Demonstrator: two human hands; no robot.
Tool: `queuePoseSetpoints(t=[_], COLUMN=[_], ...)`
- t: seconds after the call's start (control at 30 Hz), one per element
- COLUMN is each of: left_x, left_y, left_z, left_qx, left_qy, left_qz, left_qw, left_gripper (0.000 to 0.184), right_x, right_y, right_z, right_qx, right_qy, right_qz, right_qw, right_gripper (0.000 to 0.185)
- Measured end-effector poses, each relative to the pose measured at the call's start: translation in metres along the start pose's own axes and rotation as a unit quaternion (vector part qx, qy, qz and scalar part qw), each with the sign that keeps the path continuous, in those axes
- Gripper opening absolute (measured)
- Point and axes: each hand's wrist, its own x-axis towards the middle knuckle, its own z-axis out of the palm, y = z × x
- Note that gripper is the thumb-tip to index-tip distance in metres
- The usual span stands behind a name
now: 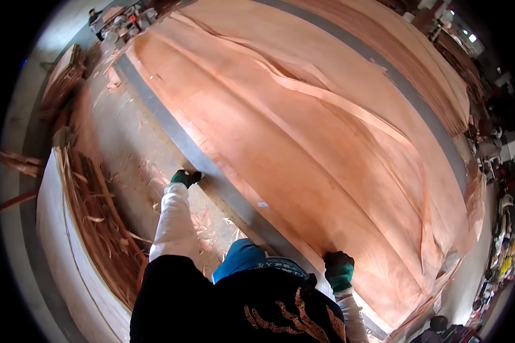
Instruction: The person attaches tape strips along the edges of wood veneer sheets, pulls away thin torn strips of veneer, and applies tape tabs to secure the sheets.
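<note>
Large thin sheets of reddish-brown wood veneer lie on a long grey-edged table, with raised folds and wavy edges across the far side. At the table's near edge is my left hand, in a green and dark glove, its fingers bent near the grey border; what they hold, if anything, is hidden. My right hand, gloved the same way, rests at the near edge of the veneer with its fingers curled; whether it grips the sheet is unclear. A small white label lies between the hands.
Stacked veneer with ragged edges stands at the left. Wood scraps litter the floor beside the table. Another veneer stack lies beyond the far grey edge. A person is at the upper left, and a dark object at the lower right.
</note>
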Motion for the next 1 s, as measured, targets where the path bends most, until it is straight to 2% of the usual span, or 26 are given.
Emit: queuePoseSetpoints(t=[0.03, 0.13, 0.17, 0.2, 0.23, 0.27, 0.33, 0.4, 0.43, 0.47, 0.53, 0.6, 0.63, 0.8, 0.9, 0.93, 1.0], left_x=[-0.003, 0.014, 0.028, 0.04, 0.028, 0.013, 0.016, -0.01, 0.014, -0.007, -0.075, -0.11, -0.121, -0.212, -0.284, -0.306, -0.345], left_y=[0.001, -0.022, -0.034, -0.035, -0.015, 0.006, 0.044, 0.131, 0.162, 0.217, 0.318, 0.392, 0.424, 0.552, 0.596, 0.607, 0.626], left_z=[0.0, -0.005, -0.008, -0.006, -0.025, -0.043, -0.055, -0.054, -0.032, -0.018, 0.003, 0.035, 0.057, 0.178, 0.254, 0.281, 0.335], left_qx=[0.012, 0.034, 0.039, 0.045, 0.076, 0.071, 0.064, 0.015, -0.077, -0.175, -0.131, -0.029, -0.022, 0.021, 0.08, 0.077, 0.13], left_qy=[0.005, 0.019, 0.022, 0.023, 0.065, 0.129, 0.314, 0.379, 0.363, 0.296, 0.21, 0.212, 0.192, 0.065, 0.03, 0.032, 0.054], left_qz=[0.004, -0.025, -0.039, -0.05, -0.051, -0.044, 0.133, 0.297, 0.403, 0.479, 0.571, 0.7, 0.737, 0.858, 0.919, 0.937, 0.945], left_qw=[1.0, 0.999, 0.998, 0.997, 0.994, 0.988, 0.938, 0.876, 0.836, 0.807, 0.782, 0.681, 0.648, 0.509, 0.384, 0.34, 0.294], left_gripper=[0.095, 0.106, 0.109, 0.113, 0.112, 0.103, 0.084, 0.066, 0.058, 0.052, 0.045, 0.043, 0.043, 0.044, 0.047, 0.046, 0.046], right_x=[0.001, -0.011, -0.014, -0.018, -0.021, -0.026, -0.031, -0.034, -0.035, -0.035, -0.035, -0.039, -0.044, -0.072, -0.084, -0.084, -0.08], right_y=[0.0, 0.008, 0.013, 0.016, 0.016, 0.018, 0.024, 0.029, 0.033, 0.034, 0.043, 0.049, 0.051, 0.065, 0.07, 0.068, 0.065], right_z=[-0.001, -0.002, -0.002, -0.006, -0.012, -0.017, -0.012, -0.013, -0.01, -0.019, -0.022, -0.029, -0.031, -0.018, -0.017, -0.012, -0.011], right_qx=[-0.03, 0.119, 0.167, 0.197, 0.226, 0.255, 0.327, 0.309, 0.303, 0.316, 0.313, 0.332, 0.342, 0.441, 0.484, 0.495, 0.533], right_qy=[-0.021, 0.091, 0.07, 0.077, 0.087, 0.096, 0.092, 0.084, 0.114, 0.099, 0.125, 0.13, 0.133, 0.18, 0.198, 0.237, 0.267], right_qz=[0.016, -0.02, -0.024, -0.026, -0.024, -0.021, 0.006, 0.0, -0.01, 0.015, 0.037, 0.079, 0.099, 0.192, 0.244, 0.251, 0.262], right_qw=[0.999, 0.989, 0.983, 0.977, 0.97, 0.962, 0.941, 0.947, 0.946, 0.943, 0.941, 0.931, 0.925, 0.858, 0.817, 0.797, 0.759], right_gripper=[0.01, 0.02, 0.033, 0.033, 0.034, 0.035, 0.035, 0.032, 0.029, 0.026, 0.025, 0.025, 0.025, 0.026, 0.028, 0.028, 0.029])
